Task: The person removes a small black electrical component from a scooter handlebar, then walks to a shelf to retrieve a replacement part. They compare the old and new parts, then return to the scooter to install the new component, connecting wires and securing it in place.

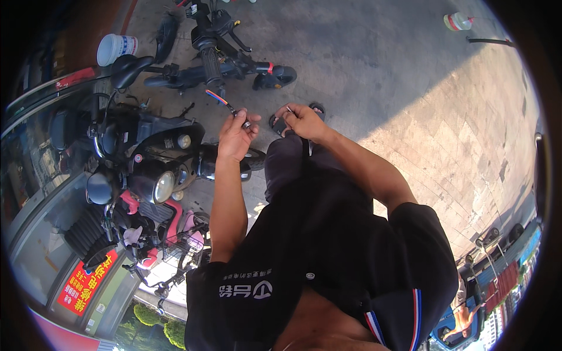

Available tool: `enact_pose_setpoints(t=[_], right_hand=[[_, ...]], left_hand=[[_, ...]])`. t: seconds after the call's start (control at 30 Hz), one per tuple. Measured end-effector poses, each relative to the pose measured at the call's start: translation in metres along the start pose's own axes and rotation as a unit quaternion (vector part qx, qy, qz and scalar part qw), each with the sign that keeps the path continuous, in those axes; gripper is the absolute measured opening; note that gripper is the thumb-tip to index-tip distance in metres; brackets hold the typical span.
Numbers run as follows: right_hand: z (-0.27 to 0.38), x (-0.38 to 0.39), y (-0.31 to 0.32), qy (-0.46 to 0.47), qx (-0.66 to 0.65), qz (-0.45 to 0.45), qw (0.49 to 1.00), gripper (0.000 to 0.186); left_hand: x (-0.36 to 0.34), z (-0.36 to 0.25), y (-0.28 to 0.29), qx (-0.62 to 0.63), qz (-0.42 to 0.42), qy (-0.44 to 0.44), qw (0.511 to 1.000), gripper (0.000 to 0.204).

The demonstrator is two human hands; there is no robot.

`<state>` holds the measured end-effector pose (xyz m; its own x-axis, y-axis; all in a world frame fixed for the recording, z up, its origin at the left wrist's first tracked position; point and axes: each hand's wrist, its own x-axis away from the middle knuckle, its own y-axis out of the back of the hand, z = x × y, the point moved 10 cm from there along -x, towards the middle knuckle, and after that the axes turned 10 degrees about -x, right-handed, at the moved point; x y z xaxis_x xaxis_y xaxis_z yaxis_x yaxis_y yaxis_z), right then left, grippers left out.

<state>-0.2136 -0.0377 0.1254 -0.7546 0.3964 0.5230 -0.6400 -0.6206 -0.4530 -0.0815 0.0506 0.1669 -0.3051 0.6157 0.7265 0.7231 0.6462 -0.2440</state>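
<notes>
My left hand (pixel 236 136) is raised in front of me, its fingers closed on a short black cable (pixel 232 109). Bare orange-red and blue wires (pixel 216 97) stick out from the cable's far end, and a small dark round end shows by my fingertips. To its right, apart from it, my right hand (pixel 304 124) is closed in a pinch. A small pale tip (pixel 288 109) shows between thumb and finger there; what it belongs to is hidden. My sandalled feet (pixel 317 109) are on the paving just beyond.
A folding electric scooter (pixel 213 67) stands ahead, with a white bucket (pixel 117 50) at its left. Black electric motorbikes (pixel 155 155) and a pink bike (pixel 175 222) line the left side by a red sign (pixel 88 284). A plastic bottle (pixel 458 22) lies far right; another person (pixel 462 320) is behind, lower right.
</notes>
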Motion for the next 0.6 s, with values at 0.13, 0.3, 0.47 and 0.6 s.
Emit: enact_pose_setpoints(t=[0.13, 0.3, 0.47, 0.6], right_hand=[[0.000, -0.018, 0.006, -0.004, -0.017, -0.028, 0.999, 0.022], [-0.001, -0.049, -0.006, -0.052, -0.163, 0.029, 0.985, 0.028], [0.032, -0.104, -0.022, 0.079, -0.168, 0.120, 0.975, 0.026], [0.066, -0.143, -0.025, 0.210, -0.156, 0.141, 0.955, 0.021]], left_hand=[[-0.011, 0.018, -0.014, -0.195, 0.113, 0.068, 0.972, 0.024], [-0.043, 0.010, -0.007, -0.290, 0.158, 0.055, 0.942, 0.031], [-0.086, -0.041, 0.006, -0.425, 0.158, -0.089, 0.887, 0.044], [-0.095, -0.109, 0.023, -0.416, 0.037, -0.323, 0.849, 0.044]])
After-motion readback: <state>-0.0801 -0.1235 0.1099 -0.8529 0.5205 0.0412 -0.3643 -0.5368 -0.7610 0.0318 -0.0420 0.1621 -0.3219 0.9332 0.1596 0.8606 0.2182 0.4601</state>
